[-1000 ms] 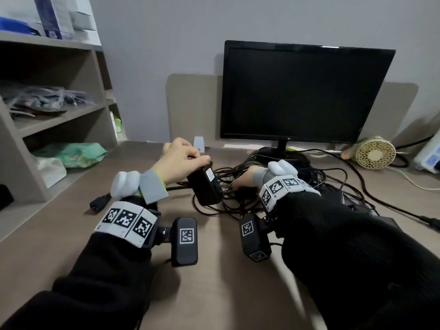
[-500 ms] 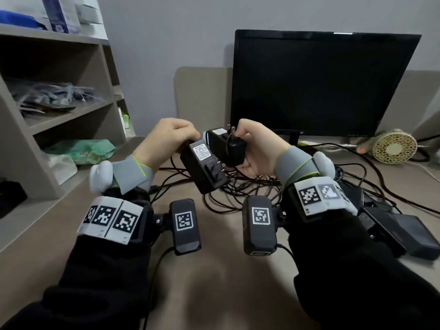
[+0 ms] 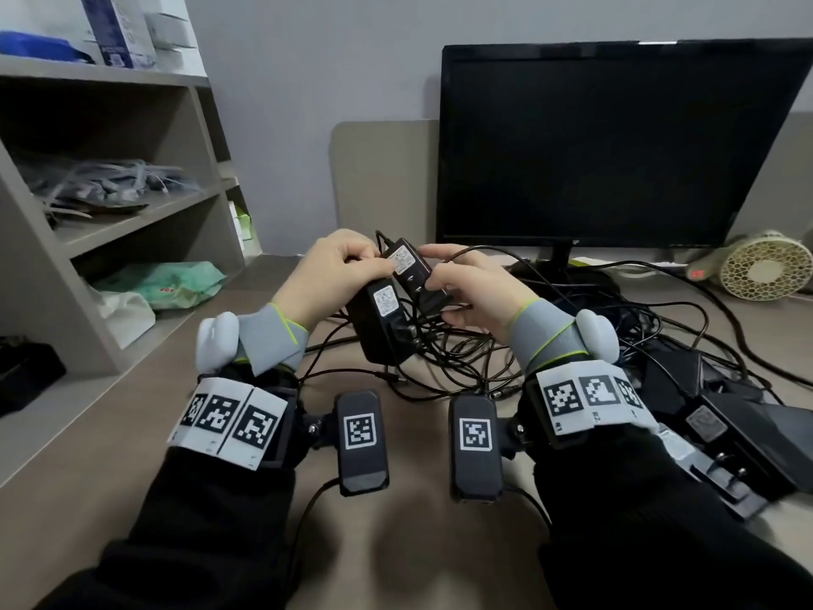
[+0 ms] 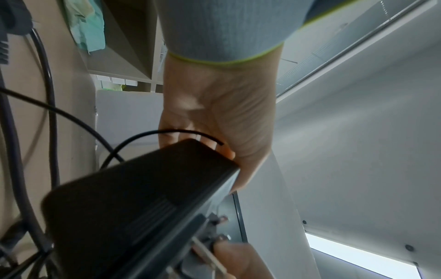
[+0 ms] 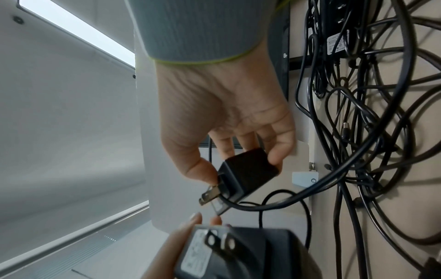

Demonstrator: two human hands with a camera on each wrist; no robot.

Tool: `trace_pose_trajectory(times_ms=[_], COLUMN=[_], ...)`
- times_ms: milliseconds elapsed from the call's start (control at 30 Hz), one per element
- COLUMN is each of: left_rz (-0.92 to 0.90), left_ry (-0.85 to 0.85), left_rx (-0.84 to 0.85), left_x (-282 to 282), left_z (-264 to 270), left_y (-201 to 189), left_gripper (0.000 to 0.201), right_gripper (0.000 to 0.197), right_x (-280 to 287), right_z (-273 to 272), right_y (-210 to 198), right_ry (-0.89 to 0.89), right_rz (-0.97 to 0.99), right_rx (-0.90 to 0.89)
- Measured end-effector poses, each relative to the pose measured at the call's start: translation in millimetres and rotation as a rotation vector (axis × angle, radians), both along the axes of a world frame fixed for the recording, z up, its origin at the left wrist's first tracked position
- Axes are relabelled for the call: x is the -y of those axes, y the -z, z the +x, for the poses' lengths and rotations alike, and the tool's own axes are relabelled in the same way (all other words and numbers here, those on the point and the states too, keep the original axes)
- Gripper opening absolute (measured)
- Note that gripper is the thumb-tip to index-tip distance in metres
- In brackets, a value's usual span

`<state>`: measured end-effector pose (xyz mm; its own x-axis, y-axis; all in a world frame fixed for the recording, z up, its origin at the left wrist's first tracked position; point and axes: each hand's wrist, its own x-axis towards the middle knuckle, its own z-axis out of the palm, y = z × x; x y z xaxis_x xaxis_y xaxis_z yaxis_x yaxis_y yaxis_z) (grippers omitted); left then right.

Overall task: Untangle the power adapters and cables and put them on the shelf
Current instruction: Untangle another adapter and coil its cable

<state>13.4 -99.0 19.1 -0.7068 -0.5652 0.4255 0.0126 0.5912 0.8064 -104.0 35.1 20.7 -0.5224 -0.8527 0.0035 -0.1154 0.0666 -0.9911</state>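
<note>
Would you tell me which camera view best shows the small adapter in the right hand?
The right wrist view: the small adapter is unobstructed, pinched by the right hand, its prongs and cable visible. The head view shows only its labelled face between both hands. The left wrist view does not clearly show it; the large adapter fills that frame.

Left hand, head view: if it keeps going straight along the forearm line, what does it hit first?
Probably the monitor. The left hand, gripping the larger adapter, points forward and slightly right toward the screen's lower left; the smaller adapter in the right hand sits just alongside. Depth is unclear.
</note>
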Motion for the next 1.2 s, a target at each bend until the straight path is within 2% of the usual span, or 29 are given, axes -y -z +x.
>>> trace_pose_trajectory(times_ms=[133, 233, 333, 367, 433, 500, 600, 667, 767, 867, 933, 1033, 1200], left_rz=[0.096, 0.125, 0.159, 0.174, 0.16, 0.11, 0.079, 0.078, -0.002, -0.055, -0.063, -0.076, -0.056], left_ry=[-0.004, 0.022, 0.023, 0.021, -0.011, -0.058, -0.099, -0.133, -0.22, -0.299, -0.293, -0.241, -0.103], left_rx=[-0.005, -0.025, -0.023, -0.031, -0.054, -0.052, -0.051, -0.051, -0.022, 0.026, 0.022, 0.005, -0.025], left_x=[5.6, 4.4, 0.6, -0.6, 1.0, 3.1, 7.6, 10.9, 20.6, 26.5, 26.2, 21.6, 13.8], left_z=[1.3, 0.9, 3.9, 4.7, 5.3, 7.2, 8.9, 10.2, 14.2, 21.1, 21.7, 16.9, 8.1], left_y=[4.7, 4.1, 2.4, 2.0, 2.2, 2.0, 4.8, 5.9, 8.7, 8.4, 6.6, 3.6, 2.5], left_gripper=[0.028, 0.04, 0.061, 0.057, 0.033, 0.03, 0.035, 0.039, 0.039, 0.036, 0.035, 0.035, 0.05], right_gripper=[0.041, 0.052, 0.053, 0.055, 0.061, 0.058, 0.028, 0.022, 0.029, 0.029, 0.034, 0.042, 0.053], right_x=[-1.5, 0.8, 3.1, 4.3, 7.7, 8.1, 1.0, -4.1, -8.0, -10.2, -8.4, -6.7, -10.4], right_z=[0.6, -0.1, 1.0, 1.2, -0.2, -2.3, -8.2, -12.5, -20.5, -28.1, -32.0, -33.4, -35.5], right_y=[-2.8, -1.8, -0.3, 1.2, 6.3, 7.9, 2.0, -2.6, -5.2, -0.9, 4.4, 7.0, 8.1], right_ry=[-0.1, -0.157, -0.188, -0.195, -0.217, -0.208, -0.106, -0.056, 0.01, 0.085, 0.219, 0.45, 0.51], right_rz=[0.006, 0.029, 0.062, 0.073, 0.121, 0.2, 0.266, 0.238, 0.188, 0.276, 0.303, 0.237, 0.348], right_rx=[-0.033, -0.024, -0.01, -0.008, -0.017, -0.07, -0.206, -0.19, -0.114, -0.139, -0.278, -0.525, -0.663])
